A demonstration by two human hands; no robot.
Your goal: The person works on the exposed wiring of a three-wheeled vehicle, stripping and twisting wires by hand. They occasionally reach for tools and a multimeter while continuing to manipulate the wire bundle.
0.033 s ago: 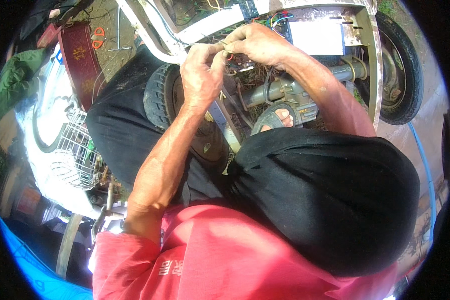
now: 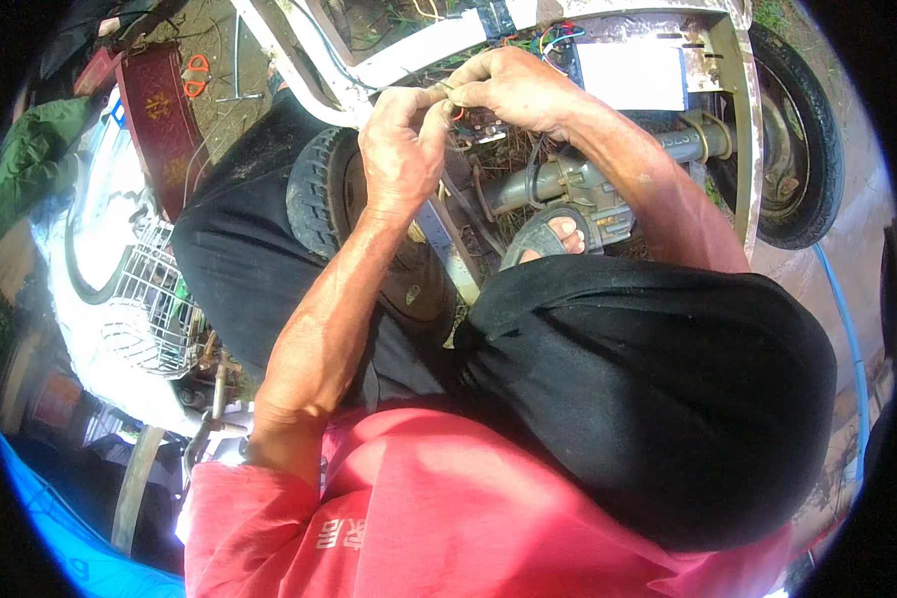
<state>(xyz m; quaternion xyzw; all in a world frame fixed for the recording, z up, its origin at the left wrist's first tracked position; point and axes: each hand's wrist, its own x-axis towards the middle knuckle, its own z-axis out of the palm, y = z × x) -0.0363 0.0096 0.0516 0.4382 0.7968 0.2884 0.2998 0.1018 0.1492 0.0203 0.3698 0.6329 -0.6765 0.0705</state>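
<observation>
Left hand [image 2: 401,145] and right hand [image 2: 508,92] meet fingertip to fingertip, both pinched shut on a thin wire [image 2: 450,98] just above the small black tyre [image 2: 321,194]. The wire's ends are hidden by fingers. It lies between both hands, beside the grey motor axle [image 2: 568,179].

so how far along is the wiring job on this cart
Done: the vehicle's underside is exposed, with the grey axle and coloured wires in the open. In hand: the left hand and right hand meet at a small wire end, both pinching it; whether it is joined cannot be told. Left: the loose coloured wires by the white box still hang untidied.
</observation>
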